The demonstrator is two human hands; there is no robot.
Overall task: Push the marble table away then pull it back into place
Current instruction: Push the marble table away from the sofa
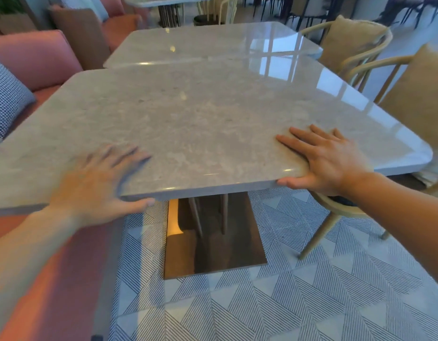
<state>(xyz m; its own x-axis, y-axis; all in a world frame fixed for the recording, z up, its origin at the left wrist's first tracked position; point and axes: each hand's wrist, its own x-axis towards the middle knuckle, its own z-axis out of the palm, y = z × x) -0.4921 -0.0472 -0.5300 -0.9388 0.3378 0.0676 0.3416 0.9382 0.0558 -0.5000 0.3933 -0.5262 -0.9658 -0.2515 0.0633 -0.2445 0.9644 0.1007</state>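
- The table filled mid-frame. Its far edge met a second table at 12 o'clock, and whether the two touched or stood just apart could not be told.
- A pink sofa ran along 9 o'clock, and chairs stood close at 2 o'clock. Whether either chair touched the top was hidden.
- The metal base sat on patterned tiles at 6 o'clock, its far part lost beneath the slab.
- The right hand, at 4 o'clock, lay with fingers spread on the top and thumb tucked under the near edge, pinching the slab.
- The left hand, at 8 o'clock, was blurred. It appeared to grip the edge likewise, thumb beneath.
- This grip would suit a push or a pull, and which was in hand could not be judged. Either looks best done with even, level force from both hands, so the heavy top slides straight without swinging into the chairs or rocking on its single base.
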